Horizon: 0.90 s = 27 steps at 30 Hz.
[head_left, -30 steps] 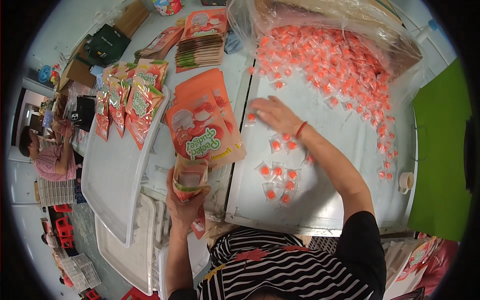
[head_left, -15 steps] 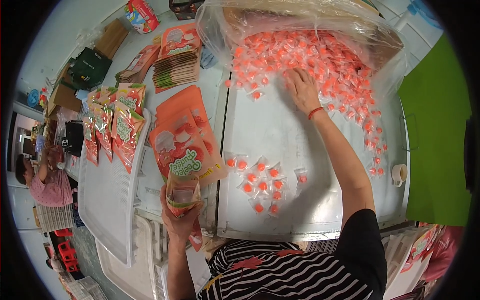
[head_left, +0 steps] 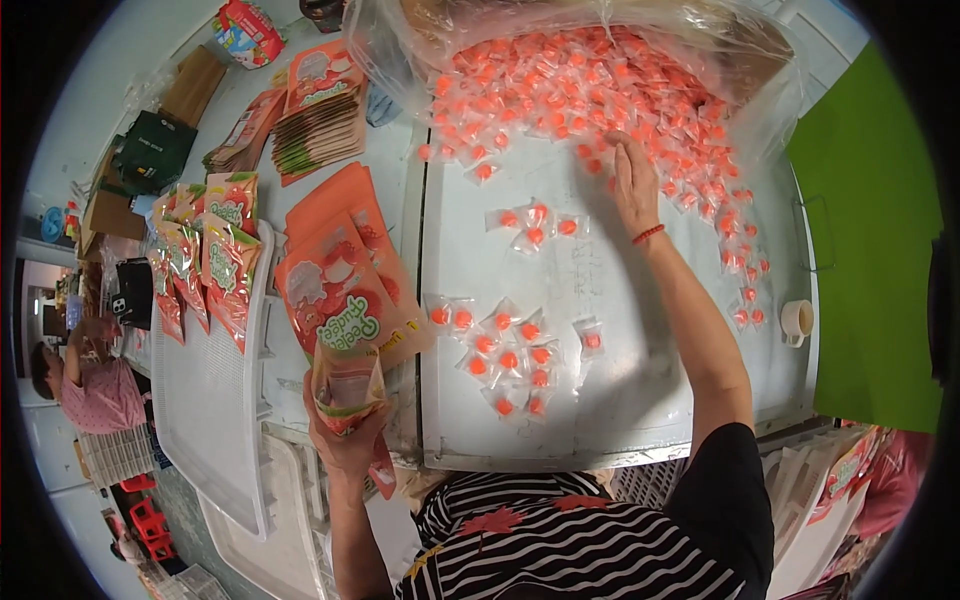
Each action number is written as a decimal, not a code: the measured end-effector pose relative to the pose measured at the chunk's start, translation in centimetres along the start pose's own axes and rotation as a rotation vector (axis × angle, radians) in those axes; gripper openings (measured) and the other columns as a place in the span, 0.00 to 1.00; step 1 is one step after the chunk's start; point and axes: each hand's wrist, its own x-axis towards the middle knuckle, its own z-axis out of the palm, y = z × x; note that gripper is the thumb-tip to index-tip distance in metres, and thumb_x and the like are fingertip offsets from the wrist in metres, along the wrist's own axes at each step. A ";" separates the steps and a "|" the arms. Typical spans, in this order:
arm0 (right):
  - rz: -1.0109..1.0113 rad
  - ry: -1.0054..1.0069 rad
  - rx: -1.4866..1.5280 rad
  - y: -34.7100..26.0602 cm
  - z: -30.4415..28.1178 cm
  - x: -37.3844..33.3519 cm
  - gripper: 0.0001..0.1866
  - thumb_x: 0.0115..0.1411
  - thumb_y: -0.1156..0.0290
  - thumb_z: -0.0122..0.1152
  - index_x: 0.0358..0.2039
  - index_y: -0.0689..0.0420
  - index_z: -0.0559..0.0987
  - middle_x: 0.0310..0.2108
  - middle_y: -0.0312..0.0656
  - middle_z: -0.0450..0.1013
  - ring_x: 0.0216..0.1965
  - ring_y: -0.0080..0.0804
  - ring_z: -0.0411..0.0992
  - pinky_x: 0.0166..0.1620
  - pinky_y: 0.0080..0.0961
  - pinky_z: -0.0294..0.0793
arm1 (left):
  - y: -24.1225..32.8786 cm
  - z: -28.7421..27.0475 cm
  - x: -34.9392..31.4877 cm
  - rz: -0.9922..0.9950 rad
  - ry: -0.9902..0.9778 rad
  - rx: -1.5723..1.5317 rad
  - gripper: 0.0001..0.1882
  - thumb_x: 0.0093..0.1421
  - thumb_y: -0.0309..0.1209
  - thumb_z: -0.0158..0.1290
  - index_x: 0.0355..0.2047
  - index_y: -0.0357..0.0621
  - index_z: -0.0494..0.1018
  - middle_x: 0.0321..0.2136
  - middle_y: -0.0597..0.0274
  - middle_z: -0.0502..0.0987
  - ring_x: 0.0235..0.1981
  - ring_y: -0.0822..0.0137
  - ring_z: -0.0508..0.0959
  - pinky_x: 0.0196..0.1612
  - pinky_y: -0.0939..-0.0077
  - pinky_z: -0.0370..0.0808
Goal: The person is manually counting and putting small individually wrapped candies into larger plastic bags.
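My left hand [head_left: 345, 445] grips an upright pouch [head_left: 348, 388] with its mouth spread and a clear window in its side. Just beyond lie flat orange-red pouches [head_left: 335, 285], overlapping on the table. My right hand [head_left: 636, 190] is at the near edge of a big pile of clear-wrapped red candies [head_left: 590, 95]; its fingers are stretched out, with loose candies by the fingertips. A small cluster of candies [head_left: 535, 236] lies left of this hand. Nearer to me is a larger group of candies [head_left: 508, 360], with a single candy [head_left: 591, 341] to its right.
Filled pouches [head_left: 230, 255] stand on a white tray [head_left: 205, 390] at the left. Stacked pouches [head_left: 318, 125] sit farther back. Plastic sheeting [head_left: 390, 50] surrounds the pile. A tape roll [head_left: 797, 320] is by the right edge, near a green panel [head_left: 870, 240]. A person [head_left: 100, 395] works far left.
A small cluster of candies now lies apart from the pile, on the tabletop. My right hand has shifted right along the pile's edge. My left hand keeps its grip; the view has shifted slightly.
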 end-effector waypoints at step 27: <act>-0.120 -0.281 -0.365 0.2 2.5 -0.1 0.19 0.67 0.64 0.41 0.54 0.60 0.67 0.48 0.51 0.71 0.50 0.49 0.69 0.54 0.36 0.67 | 0.7 0.7 -0.2 0.019 -0.029 -0.008 0.50 0.37 0.22 0.67 0.61 0.39 0.54 0.48 0.49 0.71 0.47 0.60 0.74 0.51 0.69 0.70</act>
